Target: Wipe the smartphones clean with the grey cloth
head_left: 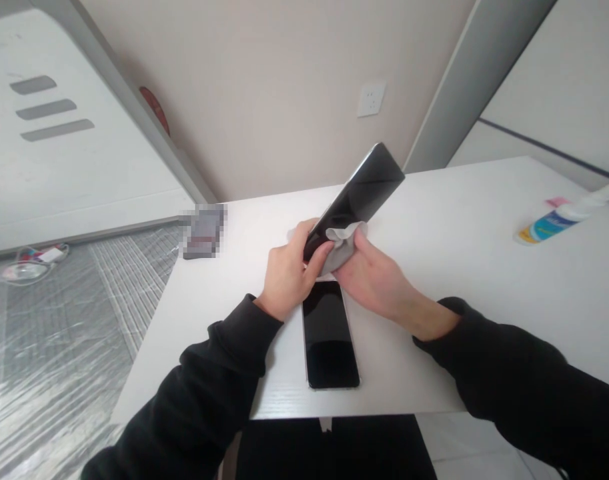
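A dark, glossy tablet point(367, 190) is held tilted above the white table, its upper end pointing away to the right. My left hand point(289, 273) grips its lower left end, thumb across the front. A grey cloth point(341, 250) is pinched in my right hand point(371, 273) and lies against the lower right part of the tablet's screen. Below both hands a smartphone point(330, 337) with a black screen and a clear edge lies flat on the table.
The white table point(209, 347) spans the view. A spray bottle point(549, 227) lies at its right, a pink item point(557, 201) beside it. A blurred dark box point(203, 230) sits at the left back edge. A wall with a socket point(371, 99) stands behind.
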A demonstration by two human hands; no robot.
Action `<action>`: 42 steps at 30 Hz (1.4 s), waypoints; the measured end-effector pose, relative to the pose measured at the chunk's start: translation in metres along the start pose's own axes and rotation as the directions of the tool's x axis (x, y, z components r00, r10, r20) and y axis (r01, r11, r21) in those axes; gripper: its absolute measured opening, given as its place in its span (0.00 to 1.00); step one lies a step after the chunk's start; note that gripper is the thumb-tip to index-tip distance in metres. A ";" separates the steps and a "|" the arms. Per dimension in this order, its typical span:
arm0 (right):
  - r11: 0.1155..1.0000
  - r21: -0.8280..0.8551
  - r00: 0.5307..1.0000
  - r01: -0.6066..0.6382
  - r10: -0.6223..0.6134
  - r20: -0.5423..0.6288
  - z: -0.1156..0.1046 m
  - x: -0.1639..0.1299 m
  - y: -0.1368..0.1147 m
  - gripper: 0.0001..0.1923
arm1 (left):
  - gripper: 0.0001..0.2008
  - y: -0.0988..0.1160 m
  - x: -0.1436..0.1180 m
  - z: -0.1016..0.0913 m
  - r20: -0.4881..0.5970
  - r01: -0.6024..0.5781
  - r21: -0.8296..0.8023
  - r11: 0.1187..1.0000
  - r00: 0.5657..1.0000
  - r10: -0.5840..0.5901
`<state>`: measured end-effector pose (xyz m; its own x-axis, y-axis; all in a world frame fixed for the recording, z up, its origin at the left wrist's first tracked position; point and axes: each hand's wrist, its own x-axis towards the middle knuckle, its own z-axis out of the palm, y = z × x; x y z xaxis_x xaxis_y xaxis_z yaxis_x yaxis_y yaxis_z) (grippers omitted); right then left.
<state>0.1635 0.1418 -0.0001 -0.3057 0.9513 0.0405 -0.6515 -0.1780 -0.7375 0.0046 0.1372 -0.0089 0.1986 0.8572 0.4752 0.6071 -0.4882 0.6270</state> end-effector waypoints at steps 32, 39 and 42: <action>0.986 0.065 0.988 0.154 -0.153 -0.016 -0.039 0.020 -0.008 0.17 | 0.26 -0.011 -0.003 -0.001 0.150 0.231 -0.265 0.936 0.969 -0.196; 0.995 -0.007 0.990 0.103 -0.103 -0.092 -0.042 0.021 -0.001 0.11 | 0.28 -0.016 0.003 -0.003 0.175 0.324 -0.444 0.835 0.946 -0.274; 0.991 -0.074 0.984 0.107 -0.116 -0.133 -0.046 0.023 0.002 0.16 | 0.30 -0.019 0.004 -0.003 0.207 0.345 -0.483 0.805 0.938 -0.278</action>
<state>0.1869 0.1751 -0.0312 -0.1324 0.9906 0.0358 -0.6271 -0.0557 -0.7770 -0.0083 0.1494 -0.0174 0.1771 0.9737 0.1434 0.1856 -0.1761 0.9667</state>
